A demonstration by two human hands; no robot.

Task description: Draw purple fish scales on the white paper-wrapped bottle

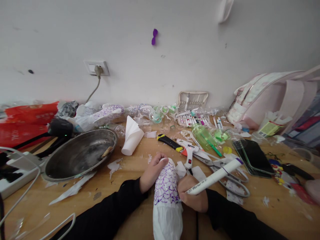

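A long white paper-covered form (167, 186) lies in front of me, its far half patterned with purple scale-like arcs and its near end plain white. My left hand (153, 171) is closed around its far left side, thumb over the top. In my right hand (191, 193) is a white marker (212, 178) with a purple end cap, slanting up to the right. The fingers of that hand rest against the form's right side, and the marker's tip is hidden there. Just beyond are a white hot glue gun (189, 153) and scissors (220, 170).
At left stands a metal pan (80, 155) beside a power strip (21, 175). A yellow-black utility knife (170, 142), a paper cone (132, 136), a green plastic bottle (203, 135), several markers (192, 120), phones (255, 156) and a pink backpack (265, 100) lie beyond. Another person's hand (313, 190) shows at right.
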